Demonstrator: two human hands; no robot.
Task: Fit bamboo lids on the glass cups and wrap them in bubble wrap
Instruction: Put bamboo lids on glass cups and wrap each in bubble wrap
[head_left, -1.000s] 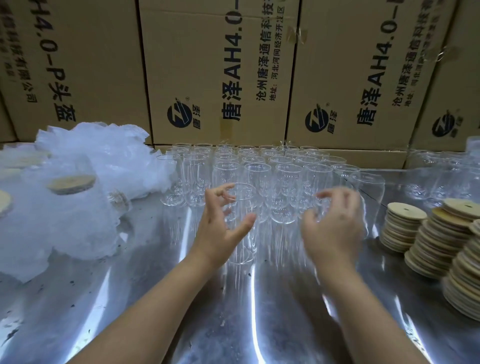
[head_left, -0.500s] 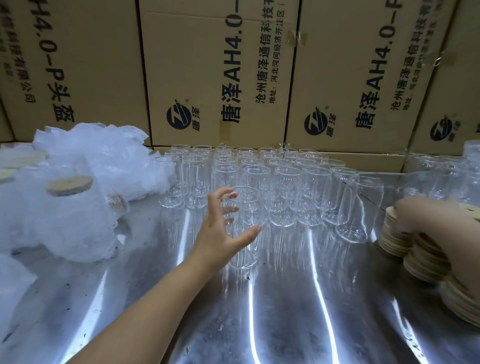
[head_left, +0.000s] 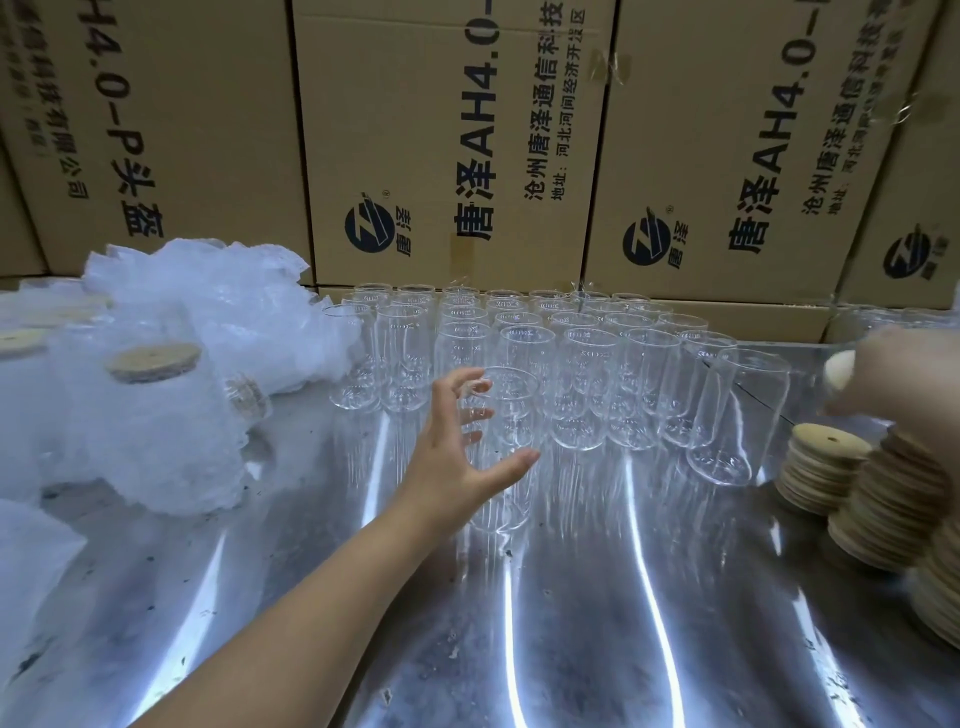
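Your left hand (head_left: 452, 457) curls round the front glass cup (head_left: 511, 415), which stands just ahead of the block of cups (head_left: 587, 374). Your right hand (head_left: 904, 374), blurred at the right edge above the lid stacks (head_left: 826, 462), seems to pinch one bamboo lid (head_left: 837, 369). The steel table (head_left: 571, 623) stretches toward you between those stacks and the bubble wrap pile (head_left: 171, 415) on your left.

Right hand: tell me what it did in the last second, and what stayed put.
The right hand left the cups, went right to the lid stacks and now lifts a bamboo lid, blurred. The left hand still grips the front glass cup; the rest unmoved.
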